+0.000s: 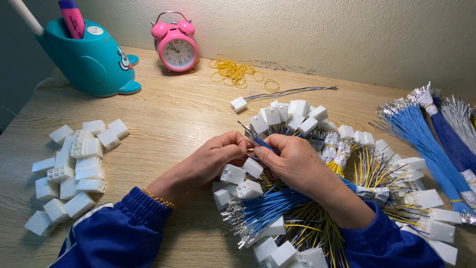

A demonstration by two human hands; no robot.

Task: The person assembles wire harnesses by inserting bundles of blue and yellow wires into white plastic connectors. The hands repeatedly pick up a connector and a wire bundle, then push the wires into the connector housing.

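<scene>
My left hand (213, 158) and my right hand (292, 164) meet over the middle of the wooden table (168, 114). Between their fingertips they pinch thin blue wires (258, 140) with metal tips that point up and left. Whether a connector is in my left hand's fingers is hidden. Just below the hands lie loose white plastic connectors (241, 181) and a bundle of blue wires (263, 208). Under my right wrist spreads a heap of finished wire harnesses (317, 233) with white connectors and yellow, black and blue wires.
A pile of empty white connectors (74, 168) lies at the left. At the back stand a teal whale-shaped pen holder (91, 57), a pink alarm clock (176, 42) and yellow rubber bands (238, 72). One finished harness (277, 95) lies apart. Bundles of blue and grey wires (426, 134) fill the right.
</scene>
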